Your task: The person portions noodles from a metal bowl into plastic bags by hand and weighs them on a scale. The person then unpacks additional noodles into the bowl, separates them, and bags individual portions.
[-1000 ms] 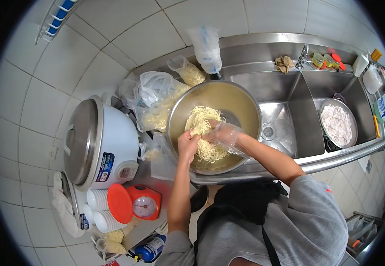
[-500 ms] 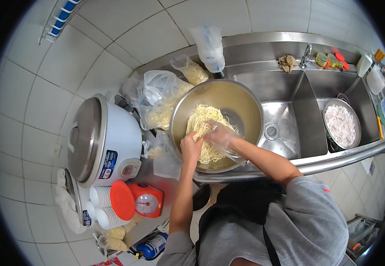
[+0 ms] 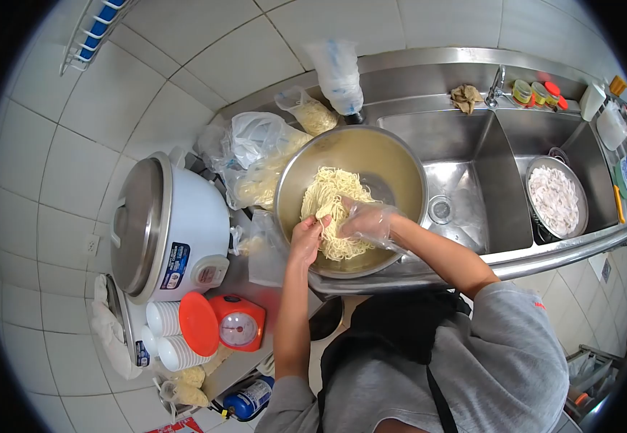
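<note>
A wide metal bowl (image 3: 400,173) stands at the left edge of the sink, with a heap of pale noodles (image 3: 335,189) inside. My left hand (image 3: 307,240) is bare and pinches some noodles at the heap's near left side. On the right of the heap, my right hand (image 3: 365,221) wears a clear plastic glove; its fingers are bent into the noodles and partly hidden by them. Plastic bags of noodles (image 3: 259,184) lie against the bowl's left side, and another bag (image 3: 313,115) sits behind it.
A large rice cooker (image 3: 194,224), a red scale (image 3: 238,325) and stacked white bowls (image 3: 176,352) are at the left. To the right is a double sink (image 3: 465,209) with a colander of whitish pieces (image 3: 555,200). Jars (image 3: 533,92) stand by the faucet (image 3: 497,85).
The view has shifted slightly. My right hand has worked its way around the right side of the noodles, while my left hand stays at their near left edge.
</note>
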Motion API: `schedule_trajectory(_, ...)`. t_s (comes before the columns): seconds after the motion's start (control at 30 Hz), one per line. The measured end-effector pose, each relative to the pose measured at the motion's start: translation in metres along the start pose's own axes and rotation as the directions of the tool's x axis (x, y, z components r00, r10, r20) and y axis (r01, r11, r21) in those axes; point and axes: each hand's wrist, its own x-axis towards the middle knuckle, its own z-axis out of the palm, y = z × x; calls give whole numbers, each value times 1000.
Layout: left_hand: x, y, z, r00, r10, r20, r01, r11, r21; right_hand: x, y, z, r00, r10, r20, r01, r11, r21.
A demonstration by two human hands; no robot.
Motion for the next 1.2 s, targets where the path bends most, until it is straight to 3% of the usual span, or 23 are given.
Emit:
schedule_trajectory(0.13,11,-5,-1,992,103,-73,-98,993,59,4,-5,12,983,-7,-183,24,996,91)
schedule_trajectory(0.23,6,-8,3,986,164,-33,-159,981,114,24,4,4,947,46,-318,81,923,376)
schedule_trajectory(0.27,2,-7,6,995,97,10,-95,956,279,23,8,1,919,91,-383,14,965,263)
schedule_trajectory(0.37,0,-8,5,976,201,-87,-195,978,73,-11,-19,10,984,-34,-177,22,997,-72)
schedule_trajectory(0.47,-4,-7,6,992,117,-49,-117,993,-7,8,-1,-1,955,131,-265,-63,966,249)
schedule_trajectory(0.57,-1,-6,4,995,90,47,-89,996,-23,14,-3,-3,969,-30,-244,-31,970,-243)
schedule_trajectory(0.6,-4,-4,6,990,109,92,-106,994,-36,7,-5,-3,961,-80,-265,3,961,-278)
schedule_trajectory(0.7,-5,-1,11,989,84,118,-81,996,-34,18,0,-12,939,-25,-343,-6,996,-89)
schedule_trajectory(0.87,17,-13,7,998,49,-29,-53,987,-149,-6,-24,-16,921,-127,-368,-27,922,-385)
schedule_trajectory(0.97,23,-17,16,995,86,45,-76,976,-203,-9,-13,-12,910,-249,-331,25,831,-556)
schedule_trajectory(1.1,26,-5,36,995,13,95,-7,998,-64,-6,-7,-19,868,-345,-358,-33,679,-733)
schedule_trajectory(1.2,30,-9,37,996,6,88,-12,998,68,-15,-18,-24,919,-227,-324,-22,788,-615)
